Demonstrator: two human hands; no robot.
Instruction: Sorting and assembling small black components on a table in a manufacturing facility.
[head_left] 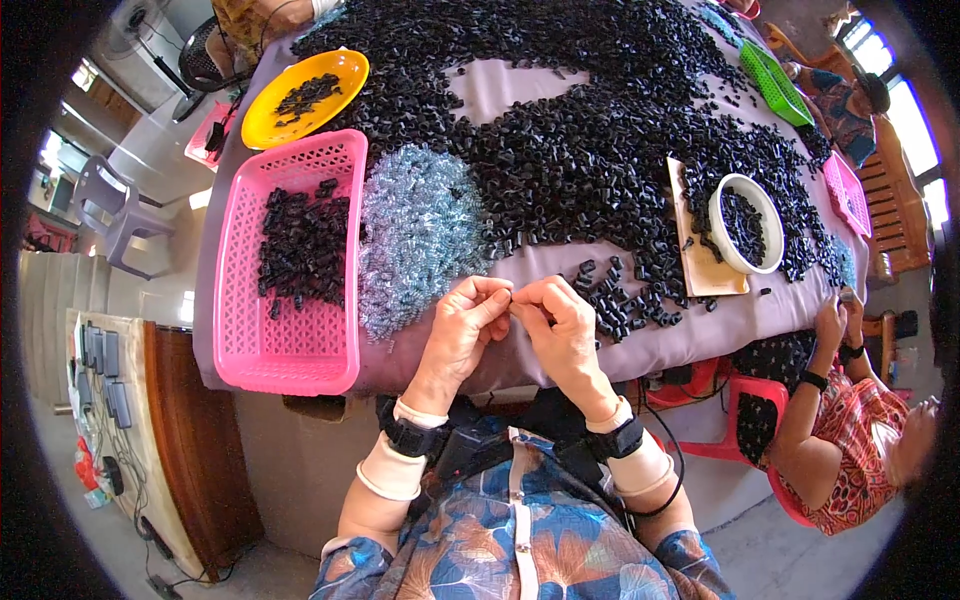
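Observation:
My left hand (468,325) and my right hand (556,325) meet fingertip to fingertip over the table's near edge. Both are closed in a pinch around a small dark piece, mostly covered by the fingers. Just beyond them lies a wide heap of short black plastic tubes (570,190). A pile of small clear bluish plastic pieces (420,235) borders my left hand. Further left stands a pink perforated basket (290,372) with black pieces inside. Several loose black tubes (610,300) lie to the right of my right hand.
A yellow plate (258,115) with black pieces sits at the far left. On the right, a white round bowl (728,250) rests partly on a flat tan board (705,270). A green basket (775,85) and a pink basket (848,195) line the right edge. A co-worker (840,450) sits at right.

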